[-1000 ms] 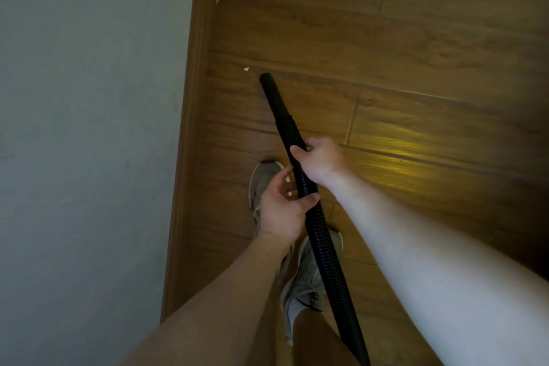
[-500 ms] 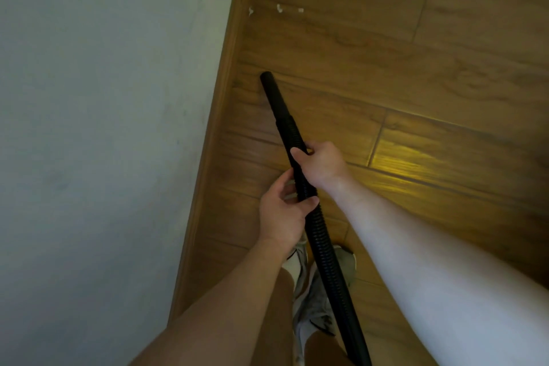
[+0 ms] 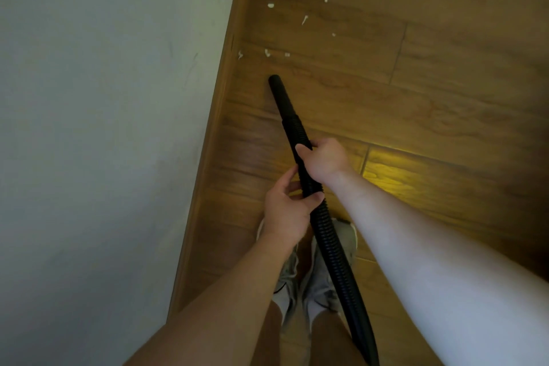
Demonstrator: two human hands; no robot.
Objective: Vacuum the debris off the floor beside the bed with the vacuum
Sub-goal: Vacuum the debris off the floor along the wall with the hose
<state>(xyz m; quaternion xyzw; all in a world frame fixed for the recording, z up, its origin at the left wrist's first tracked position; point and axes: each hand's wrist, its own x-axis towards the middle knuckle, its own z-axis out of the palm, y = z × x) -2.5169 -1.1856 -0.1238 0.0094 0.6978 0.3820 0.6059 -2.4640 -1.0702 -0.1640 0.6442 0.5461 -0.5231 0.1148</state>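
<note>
A black ribbed vacuum hose (image 3: 329, 241) runs up from the bottom of the view and ends in a smooth black nozzle (image 3: 279, 95) held just above the wooden floor. My right hand (image 3: 325, 159) grips the hose higher up, and my left hand (image 3: 286, 211) holds it just below. Several small white scraps of debris (image 3: 269, 53) lie on the floor a short way beyond the nozzle tip, with more debris scraps (image 3: 304, 19) scattered farther ahead.
A pale flat surface (image 3: 113, 128) with a wooden edge strip (image 3: 219, 92) fills the left side, close to the nozzle. My two feet in grey shoes (image 3: 320, 282) stand under the hose. Wooden floor (image 3: 430, 98) stretches to the right, with a yellow light patch.
The view has shifted forward and more white scraps have come into sight ahead. The nozzle is closer to the nearest scraps. Both hands keep the same hold on the hose.
</note>
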